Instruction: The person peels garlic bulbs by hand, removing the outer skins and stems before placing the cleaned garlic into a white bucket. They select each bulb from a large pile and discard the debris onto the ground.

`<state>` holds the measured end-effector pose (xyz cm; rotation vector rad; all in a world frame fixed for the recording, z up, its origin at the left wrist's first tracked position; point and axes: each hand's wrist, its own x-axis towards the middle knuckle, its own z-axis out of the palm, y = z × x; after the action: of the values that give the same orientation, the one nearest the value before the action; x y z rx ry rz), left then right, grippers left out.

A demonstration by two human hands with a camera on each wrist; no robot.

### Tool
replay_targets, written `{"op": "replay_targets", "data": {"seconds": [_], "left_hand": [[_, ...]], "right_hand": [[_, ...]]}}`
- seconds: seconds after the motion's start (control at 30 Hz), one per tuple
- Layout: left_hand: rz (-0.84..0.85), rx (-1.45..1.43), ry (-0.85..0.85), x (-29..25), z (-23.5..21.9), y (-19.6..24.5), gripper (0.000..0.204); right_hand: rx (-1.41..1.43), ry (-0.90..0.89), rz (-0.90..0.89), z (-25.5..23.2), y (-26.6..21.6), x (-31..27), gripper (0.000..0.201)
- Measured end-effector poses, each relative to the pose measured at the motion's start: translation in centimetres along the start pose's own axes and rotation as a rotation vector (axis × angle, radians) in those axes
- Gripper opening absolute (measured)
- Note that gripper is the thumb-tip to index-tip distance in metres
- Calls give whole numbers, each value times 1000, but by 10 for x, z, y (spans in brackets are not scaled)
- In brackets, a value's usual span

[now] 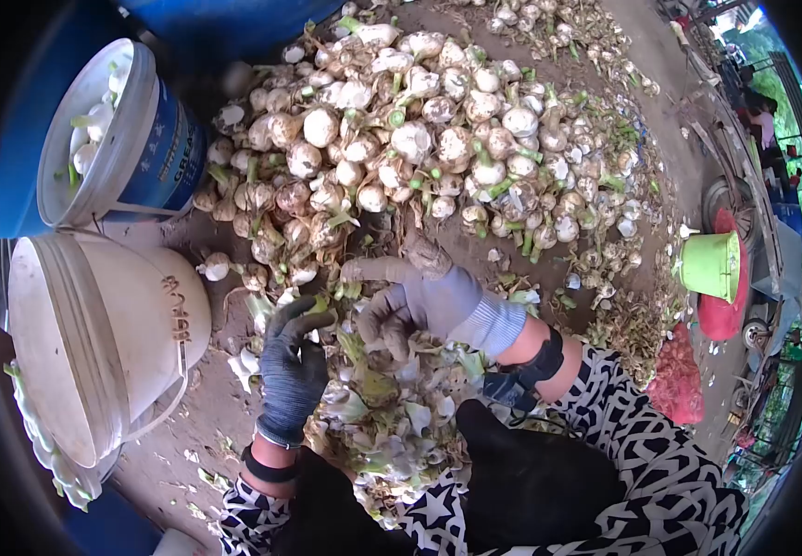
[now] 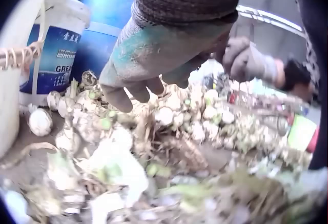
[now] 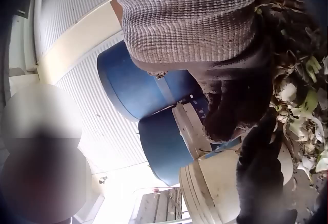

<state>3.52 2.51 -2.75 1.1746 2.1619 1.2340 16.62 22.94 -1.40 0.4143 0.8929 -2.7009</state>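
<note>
In the head view my left hand (image 1: 294,375), in a dark grey glove, hovers above a heap of leafy garlic peelings (image 1: 392,408). Its fingers are loosely bent, and in the left wrist view nothing lies between them. My right hand (image 1: 443,301), in a paler grey glove with soiled fingertips, is just to its right. One finger stretches left while others bend loosely, and no object shows in its grasp. Both hands are at the near edge of a large pile of garlic bulbs (image 1: 410,139) with short green stem ends.
At left stands a cream bucket (image 1: 156,320) with a wire handle. Behind it a blue-labelled bucket (image 1: 165,148) holds pale bulbs with green stems. Blue barrels (image 3: 138,85) rise beyond. To the right are a lime-green bucket (image 1: 709,266), a red basin (image 1: 725,320) and a red mesh sack (image 1: 677,380).
</note>
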Motion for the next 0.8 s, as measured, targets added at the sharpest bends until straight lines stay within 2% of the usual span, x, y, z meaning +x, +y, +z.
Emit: {"op": "replay_targets", "data": {"seconds": [0.07, 0.1, 0.13, 0.17, 0.23, 0.27, 0.33, 0.37, 0.4, 0.43, 0.47, 0.5, 0.57, 0.63, 0.7, 0.73, 0.8], "left_hand": [[90, -46, 57, 14, -6, 16, 20], [128, -39, 70, 22, -12, 30, 26], [165, 29, 110, 29, -12, 41, 41], [196, 129, 101, 35, -14, 53, 36], [247, 92, 104, 42, -4, 55, 38], [240, 100, 102, 45, -2, 57, 38], [194, 107, -13, 47, 3, 62, 24], [180, 110, -9, 46, 6, 60, 24], [153, -32, -52, 42, 8, 55, 21], [125, -169, -91, 39, 9, 49, 19], [117, -246, -111, 36, 8, 43, 17], [15, -324, -135, 31, 8, 41, 18], [112, -207, -112, 24, 10, 34, 19], [78, -225, -98, 21, 9, 34, 18], [-53, -253, -179, 20, 9, 32, 18], [52, -196, -167, 17, 13, 20, 18], [55, -203, -151, 15, 19, 14, 17]], "right_hand": [[70, -20, 21, -3, 8, 4, 95], [71, -28, 7, -4, 12, 4, 95], [75, -36, -8, -3, 16, 5, 94], [83, -47, 0, 1, 20, 7, 94], [114, 79, -59, 11, 26, 12, 87], [121, 72, -55, 12, 31, 13, 87], [-573, 153, -212, 8, 42, 12, 75], [-922, 183, -287, 6, 46, 10, 69], [-1269, 200, -364, 5, 49, 10, 63], [-1259, 175, -362, 5, 50, 11, 63], [-513, 90, -213, 9, 48, 13, 57], [229, 4, -39, 10, 48, 14, 50], [303, 13, 19, 18, 55, 15, 52], [352, 338, 95, 33, 54, 17, 64], [350, 285, 114, 31, 58, 17, 60], [344, 236, 126, 28, 58, 16, 56], [338, 187, 140, 26, 59, 16, 52]]}}
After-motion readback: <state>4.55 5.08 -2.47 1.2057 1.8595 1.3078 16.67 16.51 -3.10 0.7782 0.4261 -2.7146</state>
